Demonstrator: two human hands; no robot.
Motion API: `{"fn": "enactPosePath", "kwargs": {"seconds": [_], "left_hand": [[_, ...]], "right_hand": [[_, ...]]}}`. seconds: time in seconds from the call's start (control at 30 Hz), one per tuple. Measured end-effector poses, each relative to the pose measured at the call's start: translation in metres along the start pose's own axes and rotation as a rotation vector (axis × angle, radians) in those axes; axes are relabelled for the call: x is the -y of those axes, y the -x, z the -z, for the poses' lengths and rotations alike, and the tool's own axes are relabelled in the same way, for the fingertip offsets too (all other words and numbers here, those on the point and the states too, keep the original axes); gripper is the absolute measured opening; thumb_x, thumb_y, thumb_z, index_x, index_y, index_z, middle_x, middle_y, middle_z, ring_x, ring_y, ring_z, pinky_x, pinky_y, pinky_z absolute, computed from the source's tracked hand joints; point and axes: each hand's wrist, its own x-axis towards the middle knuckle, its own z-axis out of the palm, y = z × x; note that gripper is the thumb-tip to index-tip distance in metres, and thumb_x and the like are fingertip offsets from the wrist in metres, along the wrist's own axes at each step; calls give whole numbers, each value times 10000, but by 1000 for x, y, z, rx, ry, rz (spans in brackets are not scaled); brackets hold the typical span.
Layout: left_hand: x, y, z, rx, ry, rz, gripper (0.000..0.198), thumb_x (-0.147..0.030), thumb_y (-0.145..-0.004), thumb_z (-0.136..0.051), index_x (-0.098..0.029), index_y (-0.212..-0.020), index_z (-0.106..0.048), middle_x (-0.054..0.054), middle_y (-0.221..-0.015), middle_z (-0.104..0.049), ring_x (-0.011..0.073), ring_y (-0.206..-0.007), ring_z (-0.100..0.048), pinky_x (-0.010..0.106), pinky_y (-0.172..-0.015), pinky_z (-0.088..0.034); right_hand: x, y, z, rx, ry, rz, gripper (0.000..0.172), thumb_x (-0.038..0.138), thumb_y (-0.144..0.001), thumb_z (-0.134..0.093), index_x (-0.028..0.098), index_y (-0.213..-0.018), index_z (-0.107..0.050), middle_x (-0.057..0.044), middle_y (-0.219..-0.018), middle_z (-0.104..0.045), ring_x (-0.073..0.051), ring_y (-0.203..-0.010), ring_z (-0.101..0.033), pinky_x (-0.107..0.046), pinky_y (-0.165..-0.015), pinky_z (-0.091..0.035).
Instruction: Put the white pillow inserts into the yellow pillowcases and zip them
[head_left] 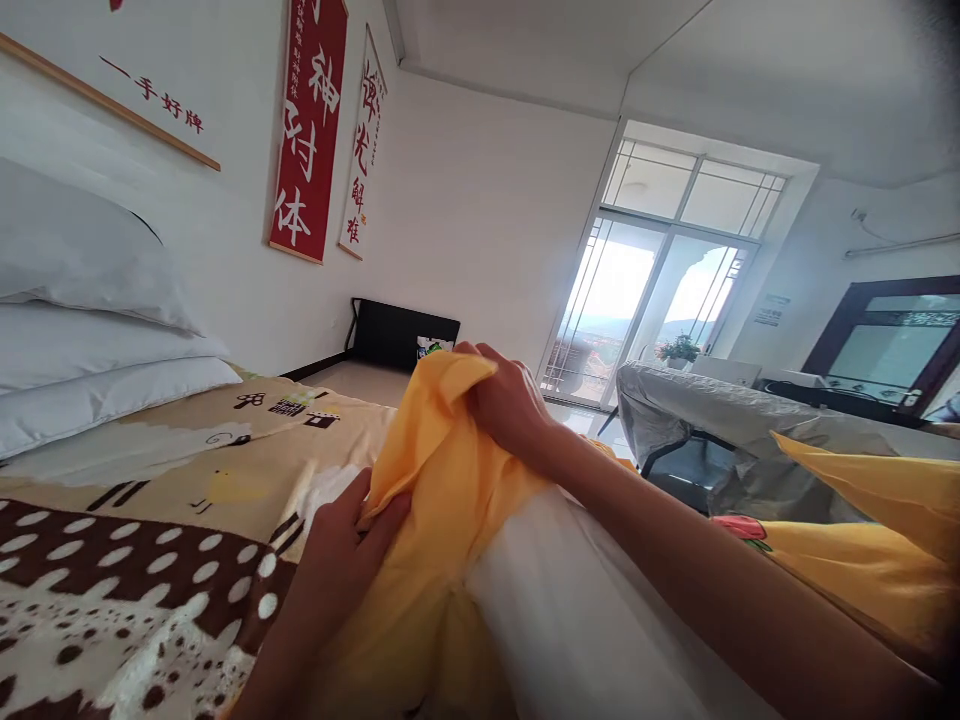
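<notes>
A yellow pillowcase (442,470) is bunched up in front of me. My left hand (349,535) pinches its left edge between thumb and fingers. Higher up and to the right, my right hand (514,400) grips a folded corner of the same cloth, its fingertips partly hidden by the fabric. Below my right forearm, a white pillow (570,600) lies against the yellow cloth and is partly covered by it. How far the pillow reaches inside cannot be seen.
White pillows (97,350) are stacked at the left on a patterned blanket (135,560). More yellow fabric (862,550) with a red print lies at the right. Beyond it stand a plastic-covered table (705,400) and a dark chair (682,465). A black panel (405,335) stands by the wall.
</notes>
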Motion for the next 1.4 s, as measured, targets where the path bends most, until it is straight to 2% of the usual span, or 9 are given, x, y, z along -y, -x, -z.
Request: {"fn": "enactPosePath", "kwargs": {"seconds": [0.13, 0.37, 0.53, 0.67, 0.77, 0.87, 0.93, 1.2, 1.4], "left_hand": [[17, -15, -8, 161, 157, 22, 374, -535, -838, -524, -187, -703, -559, -17, -655, -579, 148, -646, -518, 230, -583, -388], [21, -28, -15, 81, 879, 391, 531, -450, -635, -767, -163, -1056, -618, 55, -887, -705, 191, -766, -644, 252, -652, -494], [8, -17, -2, 233, 691, 313, 381, -370, -619, -758, -145, -897, -626, 26, -768, -676, 212, -708, -642, 287, -631, -498], [14, -22, -2, 164, 296, 277, 260, -362, -693, -638, -149, -838, -601, 8, -719, -640, 202, -665, -609, 282, -575, -462], [19, -28, -7, -124, 93, 110, 294, -381, -700, -633, -176, -902, -575, 38, -856, -647, 230, -795, -614, 315, -660, -487], [21, -27, -7, -679, -107, -151, 367, -381, -745, -629, -173, -1031, -532, 96, -1048, -601, 252, -1013, -567, 375, -886, -451], [23, -24, -3, -808, -181, -261, 293, -355, -797, -597, -170, -1015, -532, 93, -1020, -592, 233, -1002, -557, 371, -916, -425], [39, -31, -8, -317, -154, -216, 178, -353, -846, -528, -184, -878, -575, 29, -823, -598, 157, -751, -553, 234, -666, -427], [36, -31, -12, -340, -95, -68, 266, -303, -877, -417, -170, -981, -622, 28, -802, -638, 144, -664, -541, 234, -609, -400]], "right_hand": [[-20, -6, -11, 124, 387, 245, 265, 125, -899, -321, 164, -1062, -526, -65, -904, -598, -132, -597, -464, -292, -512, -181], [-54, -21, -35, 99, 430, 238, 244, 147, -919, -309, 138, -1018, -532, -64, -833, -583, -148, -641, -449, -294, -519, -165], [-35, -24, -35, 67, 266, 109, 209, 124, -868, -385, 157, -959, -570, -56, -831, -610, -144, -641, -461, -273, -540, -203], [0, -38, -30, 161, -33, -256, 181, 173, -850, -446, 182, -706, -555, -44, -690, -571, -149, -607, -475, -261, -568, -280], [17, -45, -34, 203, -266, -382, 199, 193, -855, -425, 203, -682, -523, -26, -668, -549, -146, -584, -474, -245, -534, -298], [21, -42, -43, 59, -247, -231, 184, 131, -844, -367, 216, -816, -527, -3, -704, -549, -136, -589, -468, -234, -539, -293], [20, -34, -46, -19, -139, -95, 194, 101, -823, -376, 213, -902, -514, 4, -744, -552, -121, -576, -449, -231, -540, -274], [15, -16, -41, -139, 97, 154, 154, 237, -912, -363, 175, -924, -504, -19, -785, -560, -104, -599, -442, -254, -516, -205], [11, -12, -34, -198, 15, 152, 183, 234, -915, -313, 184, -902, -488, -4, -711, -518, -108, -578, -422, -257, -523, -228]]}}
